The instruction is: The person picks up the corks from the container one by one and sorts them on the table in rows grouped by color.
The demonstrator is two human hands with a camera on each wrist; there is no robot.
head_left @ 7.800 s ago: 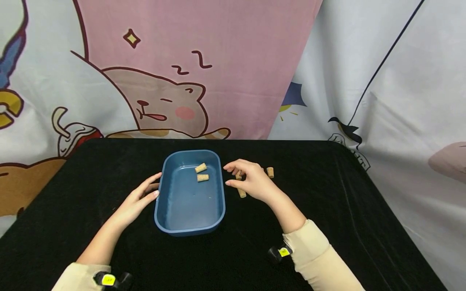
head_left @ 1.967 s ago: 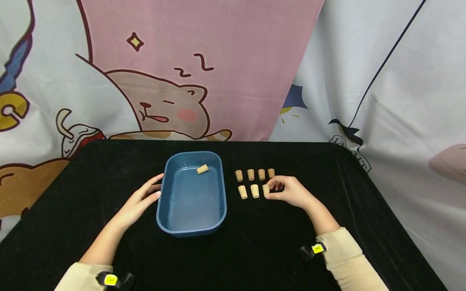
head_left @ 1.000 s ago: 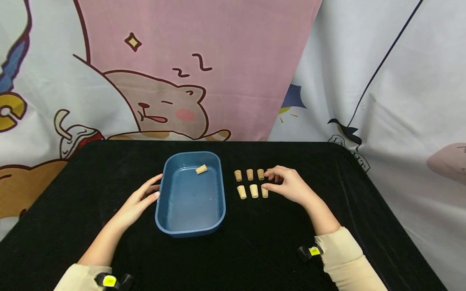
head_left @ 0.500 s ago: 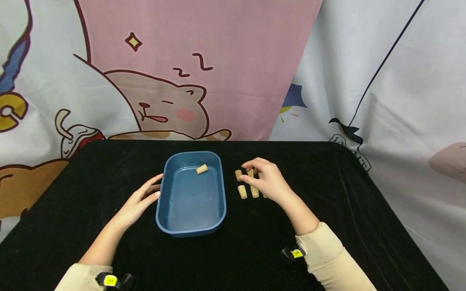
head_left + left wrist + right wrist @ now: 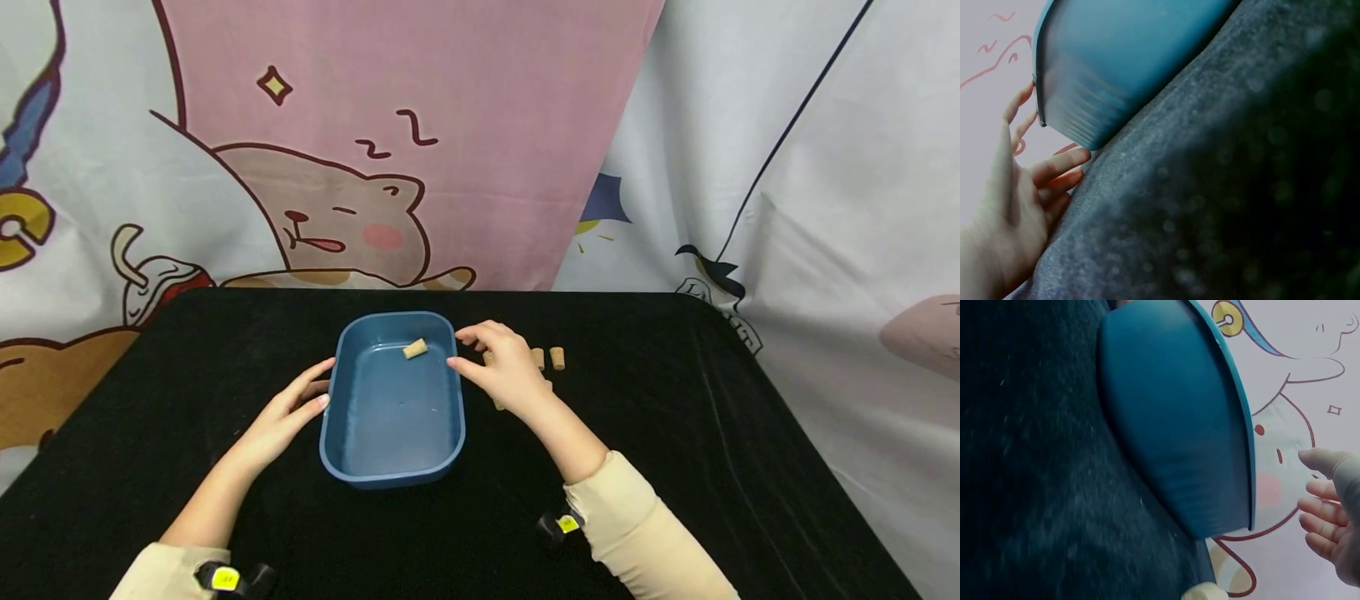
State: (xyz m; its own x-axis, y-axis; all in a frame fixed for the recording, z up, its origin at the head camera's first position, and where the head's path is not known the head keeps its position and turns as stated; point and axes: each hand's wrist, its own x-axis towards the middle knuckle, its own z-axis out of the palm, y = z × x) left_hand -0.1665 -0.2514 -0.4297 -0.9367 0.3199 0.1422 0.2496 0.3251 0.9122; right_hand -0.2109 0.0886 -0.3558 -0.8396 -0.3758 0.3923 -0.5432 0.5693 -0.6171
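Observation:
A blue plastic basin stands on the black cloth, and one cork stopper lies in its far right part. My left hand rests at the basin's left side, its fingertips against the wall and rim. Beside the right rim is my right hand, thumb and fingers apart with nothing between them; the right wrist view shows the same gap above the basin edge. Several corks are on the cloth to the right of the basin, among them a cork at the far end. The right hand partly hides the others.
Black cloth covers the table and extends past both sides of the basin. Behind the table's far edge hangs a printed cartoon curtain.
Corks came out of the basin; only one is inside now. On the right they were set in two rows. Over the last second my right hand moved left to the rim; my left hand stayed.

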